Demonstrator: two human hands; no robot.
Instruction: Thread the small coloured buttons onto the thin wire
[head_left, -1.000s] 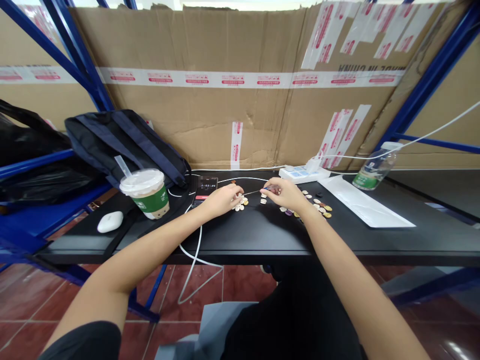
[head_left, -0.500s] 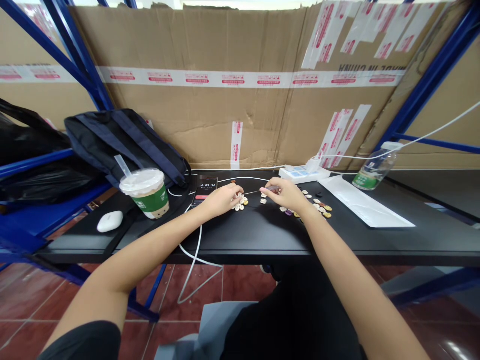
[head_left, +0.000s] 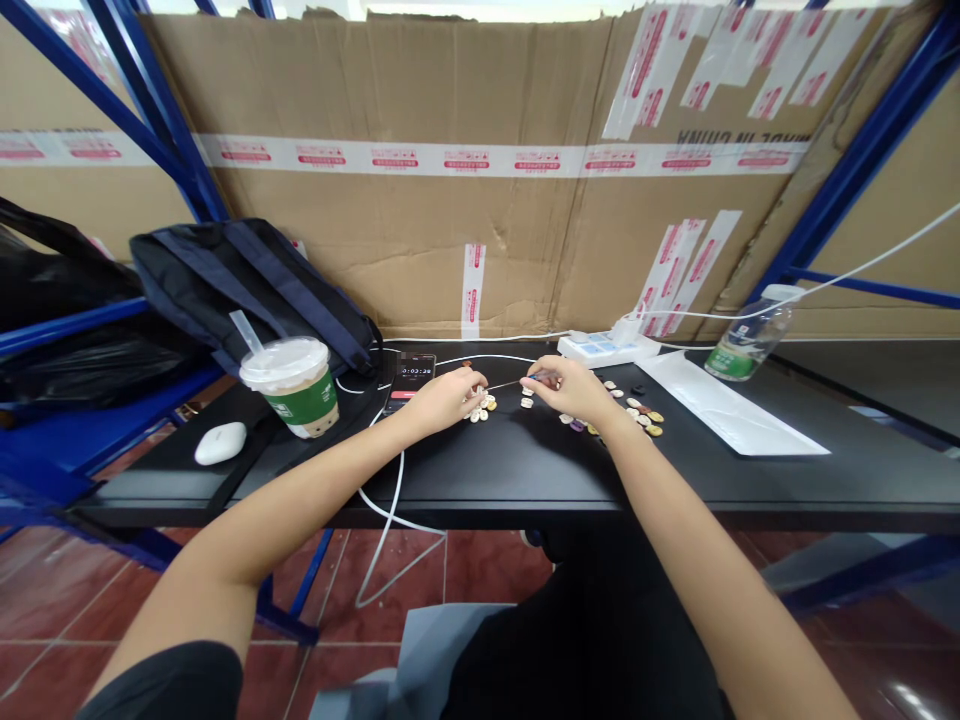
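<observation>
My right hand (head_left: 570,388) is closed round the handle of a thin metal tool (head_left: 508,385), whose shaft points left toward my other hand. The fingers of my left hand (head_left: 450,396) are pinched together at the tool's far end, beside a small pile of pale buttons (head_left: 480,412); what they hold is too small to make out. A few white buttons (head_left: 527,403) lie between my hands. Partly behind my right hand and wrist are scattered buttons (head_left: 646,418) in white, yellow, brown and purple.
Left of my hands are a phone (head_left: 414,372), a lidded cup (head_left: 292,385), a white case (head_left: 220,443) and a backpack (head_left: 255,290). A power strip (head_left: 600,348), white sheet (head_left: 727,405) and bottle (head_left: 752,335) stand or lie right. A white cable (head_left: 394,500) hangs over the table edge.
The fingers of my right hand have shifted slightly round the tool's handle. My left hand stays in place.
</observation>
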